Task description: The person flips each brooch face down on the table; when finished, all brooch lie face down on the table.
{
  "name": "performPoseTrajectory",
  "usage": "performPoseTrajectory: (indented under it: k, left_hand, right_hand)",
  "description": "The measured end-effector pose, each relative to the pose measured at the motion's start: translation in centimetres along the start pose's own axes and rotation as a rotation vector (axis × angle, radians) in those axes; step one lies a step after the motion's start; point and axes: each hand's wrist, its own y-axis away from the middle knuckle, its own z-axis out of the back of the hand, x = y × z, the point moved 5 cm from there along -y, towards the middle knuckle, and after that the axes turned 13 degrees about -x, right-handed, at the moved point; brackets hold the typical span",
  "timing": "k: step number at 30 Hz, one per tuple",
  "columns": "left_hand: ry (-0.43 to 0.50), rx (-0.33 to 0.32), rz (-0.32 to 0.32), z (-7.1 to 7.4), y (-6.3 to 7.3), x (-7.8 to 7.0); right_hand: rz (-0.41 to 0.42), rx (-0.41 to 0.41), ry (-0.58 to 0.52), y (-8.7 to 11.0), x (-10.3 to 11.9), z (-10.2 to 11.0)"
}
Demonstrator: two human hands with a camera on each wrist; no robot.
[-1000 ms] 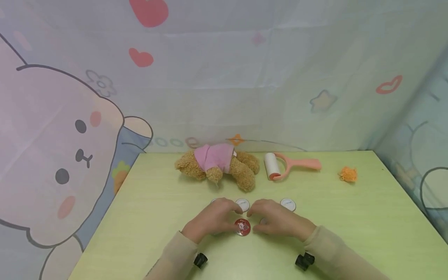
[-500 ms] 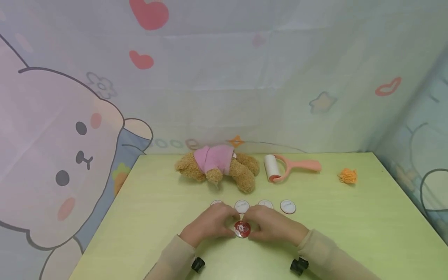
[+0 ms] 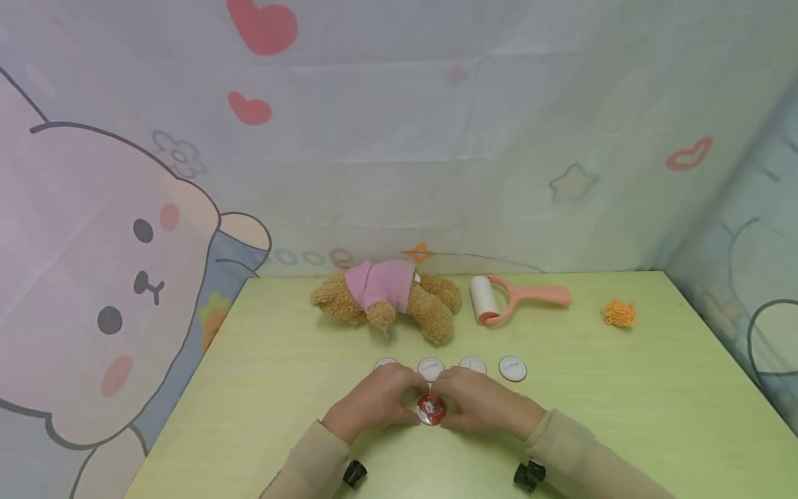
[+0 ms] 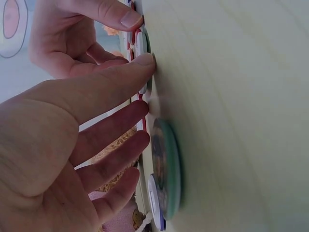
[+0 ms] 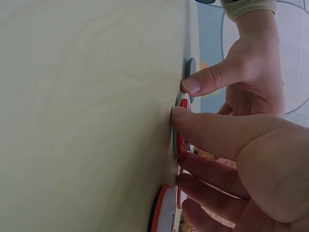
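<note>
A round red pin badge lies face up on the table between the two hands. My left hand holds its left edge, the thumb low against the rim. On the opposite side my right hand grips the rim with thumb and forefinger, and its red edge shows in the right wrist view. Below the left fingers lies a teal-edged badge, hidden from the head view. Near the right hand is a red-rimmed badge with its white back up.
Behind the hands, white-backed badges form a row, the rightmost badge fully visible. Farther back lie a teddy bear in a pink top, a lint roller with a pink handle, and an orange yarn bundle.
The right hand has moved left toward the red badge, and both hands have closed in around its rim. Another white-backed badge behind the right hand has come into view.
</note>
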Motion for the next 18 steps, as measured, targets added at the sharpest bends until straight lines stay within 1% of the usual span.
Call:
performPoseTrajectory:
  k: [3, 5, 12, 18]
  left_hand:
    - [0.004, 0.01, 0.008, -0.06, 0.06, -0.04]
    - [0.006, 0.009, 0.002, -0.1, 0.08, -0.08]
    - [0.009, -0.017, -0.043, 0.12, 0.09, -0.37]
    - [0.014, -0.019, -0.037, 0.15, 0.06, -0.43]
  right_hand:
    - [-0.007, 0.007, -0.007, -0.08, 0.08, -0.01]
    - [-0.009, 0.012, -0.009, -0.13, 0.15, 0.03]
    - [-0.002, 0.012, -0.009, -0.21, 0.36, 0.16]
    - [0.019, 0.0, -0.002, -0.07, 0.32, 0.12]
